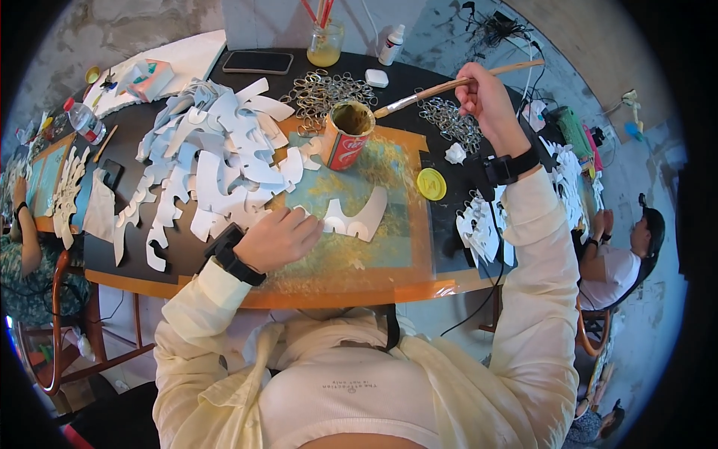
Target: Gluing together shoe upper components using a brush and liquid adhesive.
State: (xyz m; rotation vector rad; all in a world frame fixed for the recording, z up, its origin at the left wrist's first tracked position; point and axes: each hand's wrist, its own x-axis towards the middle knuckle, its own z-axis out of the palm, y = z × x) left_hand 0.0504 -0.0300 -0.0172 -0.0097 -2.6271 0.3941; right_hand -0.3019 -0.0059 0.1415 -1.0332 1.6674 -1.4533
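Tabletop (183, 260): left hand (280, 238) perhaps touching cutout (370, 217).

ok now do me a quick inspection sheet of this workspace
Surface: dark table with a patterned mat bordered in orange
Job's things: brush, tip close to the rim of the red can; white cut-out on the mat
Clutter: heap of pale pieces, metal rings, phone, yellow lid
Hands: right hand grips the brush; left hand beside the cut-out, contact unclear
Cables: tangle behind the table; another beneath the right wrist
Surroundings: people seated at left and right
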